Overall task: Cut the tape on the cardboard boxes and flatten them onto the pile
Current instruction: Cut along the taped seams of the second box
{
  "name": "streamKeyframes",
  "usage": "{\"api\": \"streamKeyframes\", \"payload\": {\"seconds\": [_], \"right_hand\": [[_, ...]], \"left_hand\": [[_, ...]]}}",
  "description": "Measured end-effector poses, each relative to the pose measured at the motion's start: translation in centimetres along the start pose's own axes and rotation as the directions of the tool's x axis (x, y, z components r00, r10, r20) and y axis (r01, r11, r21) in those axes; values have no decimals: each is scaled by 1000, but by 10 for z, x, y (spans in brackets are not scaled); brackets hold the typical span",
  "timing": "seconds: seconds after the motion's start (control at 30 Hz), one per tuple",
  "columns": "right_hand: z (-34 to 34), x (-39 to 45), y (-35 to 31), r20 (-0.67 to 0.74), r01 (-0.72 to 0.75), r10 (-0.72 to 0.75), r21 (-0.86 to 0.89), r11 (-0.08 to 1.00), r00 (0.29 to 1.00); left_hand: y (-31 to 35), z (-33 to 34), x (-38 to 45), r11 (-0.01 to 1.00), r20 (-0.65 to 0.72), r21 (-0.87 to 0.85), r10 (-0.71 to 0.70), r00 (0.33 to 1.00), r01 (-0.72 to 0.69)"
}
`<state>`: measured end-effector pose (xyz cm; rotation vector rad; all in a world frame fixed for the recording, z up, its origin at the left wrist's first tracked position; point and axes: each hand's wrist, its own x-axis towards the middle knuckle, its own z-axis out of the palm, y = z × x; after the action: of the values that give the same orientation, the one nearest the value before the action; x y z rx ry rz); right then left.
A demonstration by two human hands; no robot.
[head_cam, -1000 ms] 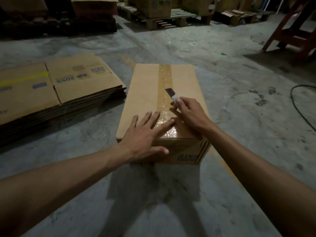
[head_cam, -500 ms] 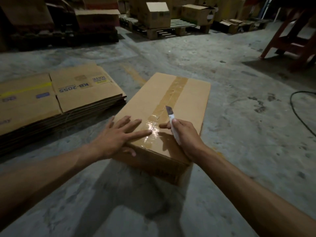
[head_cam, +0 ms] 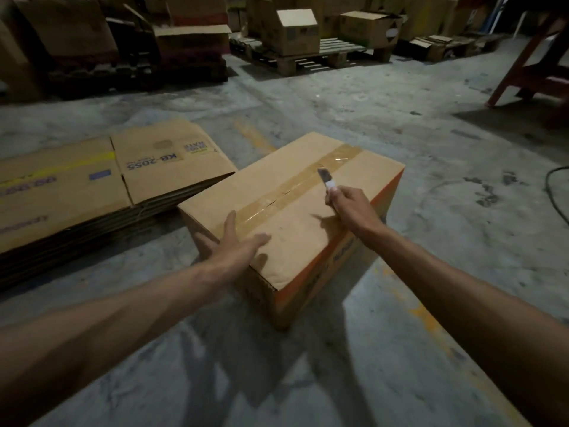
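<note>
A closed brown cardboard box [head_cam: 363, 177] stands on the concrete floor, turned diagonally, with an orange-printed side facing me. A strip of clear tape [head_cam: 295, 188] runs along its top seam and looks split near the middle. My left hand [head_cam: 234, 245] lies flat on the box's near left corner, fingers spread, thumb over the edge. My right hand [head_cam: 351, 208] grips a utility knife [head_cam: 326, 180] with its blade raised over the tape's right side. A pile of flattened boxes [head_cam: 92, 186] lies on the floor to the left, touching the box's far left corner.
A wooden pallet [head_cam: 311, 57] with cardboard boxes stands at the back, dark stacked boxes [head_cam: 92, 41] at the back left. A red metal frame [head_cam: 529, 66] is at the right rear. A black cable [head_cam: 554, 195] curves on the floor at the right edge.
The box has swung further clockwise to a diagonal. My left hand slid from the tape to the near left corner. The knife hand moved farther along the tape toward the box's far end.
</note>
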<state>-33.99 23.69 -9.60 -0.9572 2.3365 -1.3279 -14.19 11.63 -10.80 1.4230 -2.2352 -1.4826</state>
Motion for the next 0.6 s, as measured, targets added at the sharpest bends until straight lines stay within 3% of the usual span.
{"api": "streamKeyframes", "payload": {"seconds": [0.1, 0.27, 0.53, 0.6], "right_hand": [[-2, -4, 14, 48, -32, 37, -92, 995, 998], [-1, -26, 6, 173, 8, 47, -308, 951, 984], [-25, -34, 3, 79, 104, -73, -535, 838, 994], [-27, -32, -5, 120, 122, -66, -558, 821, 991]], "left_hand": [[-9, 18, -1, 999, 66, -49, 15, 998, -12], [-11, 14, 10, 998, 13, 25, 59, 998, -59], [-27, -19, 31, 962, 125, 141, 216, 968, -232], [-24, -28, 37, 953, 167, 119, 256, 952, -277]]}}
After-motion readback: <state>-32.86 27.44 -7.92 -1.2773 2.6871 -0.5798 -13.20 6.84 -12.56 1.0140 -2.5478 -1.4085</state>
